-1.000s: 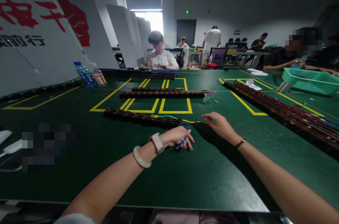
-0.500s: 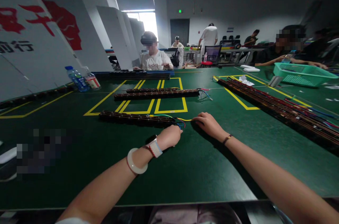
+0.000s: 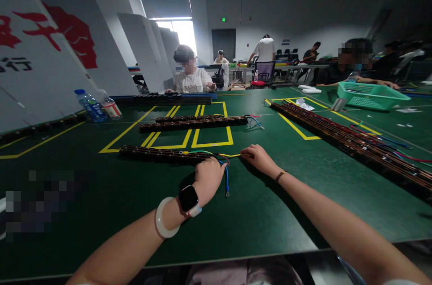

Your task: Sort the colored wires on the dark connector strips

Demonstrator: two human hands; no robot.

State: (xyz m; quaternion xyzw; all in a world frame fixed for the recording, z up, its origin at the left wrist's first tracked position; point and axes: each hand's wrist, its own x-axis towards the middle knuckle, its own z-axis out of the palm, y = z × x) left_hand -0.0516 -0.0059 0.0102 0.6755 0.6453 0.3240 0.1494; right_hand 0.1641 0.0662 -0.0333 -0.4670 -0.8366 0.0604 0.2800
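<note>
A long black bar (image 3: 158, 154) with light dots along its top lies across the green table, colored wires coming from its right end. My left hand (image 3: 209, 175) is closed over that end, the thumb sticking out to the right and the fingertips hidden. Beside the thumb a blue wire (image 3: 227, 179) with a ring terminal lies toward me. A yellow-green wire (image 3: 231, 156) runs from a ring terminal on the bar's top to my right hand (image 3: 258, 159), whose fingers pinch it. Part of a red wire (image 3: 228, 162) shows near the left hand.
Two similar bars (image 3: 194, 123) lie farther back among yellow tape lines. More long bars (image 3: 351, 139) with wires are grouped at right. A green basket (image 3: 371, 96) stands back right, bottles (image 3: 90, 106) at left. People sit across the table.
My left hand has turned and shifted left onto the bar's end, and the blue wire now lies free. My right hand still pinches the yellow-green wire. The view has shifted slightly.
</note>
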